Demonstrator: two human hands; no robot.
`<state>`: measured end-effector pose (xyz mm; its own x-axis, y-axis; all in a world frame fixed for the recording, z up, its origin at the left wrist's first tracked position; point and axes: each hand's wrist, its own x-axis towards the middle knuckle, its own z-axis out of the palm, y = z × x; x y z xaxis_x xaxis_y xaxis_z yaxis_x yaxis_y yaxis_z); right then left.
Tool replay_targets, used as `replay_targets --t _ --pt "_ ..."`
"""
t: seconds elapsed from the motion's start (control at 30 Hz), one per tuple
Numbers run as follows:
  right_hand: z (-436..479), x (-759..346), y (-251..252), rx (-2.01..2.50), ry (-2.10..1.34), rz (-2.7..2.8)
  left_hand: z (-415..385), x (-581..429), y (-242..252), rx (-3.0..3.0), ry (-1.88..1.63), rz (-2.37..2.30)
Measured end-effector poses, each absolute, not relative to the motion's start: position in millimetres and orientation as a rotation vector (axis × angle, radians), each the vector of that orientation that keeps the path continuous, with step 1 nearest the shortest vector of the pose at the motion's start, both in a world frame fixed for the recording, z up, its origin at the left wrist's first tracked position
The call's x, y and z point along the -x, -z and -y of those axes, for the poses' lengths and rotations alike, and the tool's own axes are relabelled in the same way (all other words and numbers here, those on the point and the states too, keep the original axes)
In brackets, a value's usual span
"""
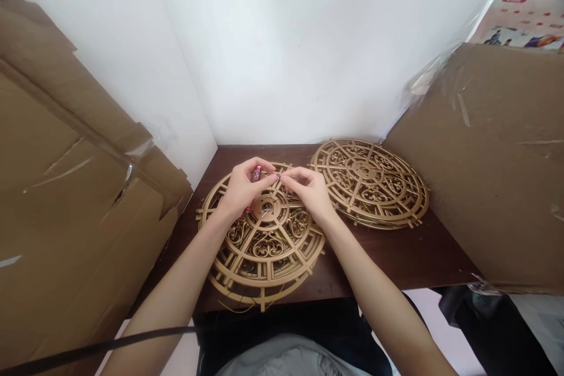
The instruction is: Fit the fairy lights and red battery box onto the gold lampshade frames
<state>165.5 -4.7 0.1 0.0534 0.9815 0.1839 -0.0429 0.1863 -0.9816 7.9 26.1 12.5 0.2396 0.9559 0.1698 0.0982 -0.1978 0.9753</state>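
Observation:
My left hand (247, 186) and my right hand (309, 189) meet fingertip to fingertip above a round, gold openwork panel (268, 244) with scroll patterns. Both hands are closed in a pinch on a thin wire-like strand (279, 175), too small to make out exactly. A slim red tube-shaped thing with a printed label (257, 173) shows between the thumb and forefinger of my left hand; the rest is hidden, and I cannot tell whether it is gripped. More gold panels lie beneath the top one, slightly offset.
A second stack of round gold panels (370, 182) lies at the right on the dark brown tabletop (396, 252). Cardboard sheets stand on the left (79, 205) and right (493, 158). A white wall (282, 53) rises behind. A dark strap (110, 345) crosses at lower left.

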Motion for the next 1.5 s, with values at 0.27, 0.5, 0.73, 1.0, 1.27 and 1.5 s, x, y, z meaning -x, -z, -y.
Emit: replay_targets --t 0.27,0.5,0.73,1.0,1.27,1.5 --pt "4.4 -164.1 4.8 1.034 -1.080 1.216 -26.2 -9.3 -12.6 -1.539 -1.110 -0.997" --pt "4.4 -162.7 4.5 1.018 -1.139 1.150 -25.5 -9.0 -12.4 -1.549 -1.091 -0.963" --pt "5.5 -162.0 3.8 0.997 -1.175 1.117 -25.3 -9.4 -12.2 -1.538 -1.122 -0.923" --pt "5.1 -165.1 -1.1 1.022 -1.132 1.151 -28.3 -7.5 -7.0 -1.526 -1.095 -0.918" --pt "3.3 -166.8 2.9 1.045 -1.111 1.265 -27.7 -8.5 -7.5 -1.612 -1.086 -0.951" --pt "3.8 -166.6 3.2 1.055 -1.105 1.283 -25.5 -10.3 -11.6 -1.658 -1.140 -0.942"
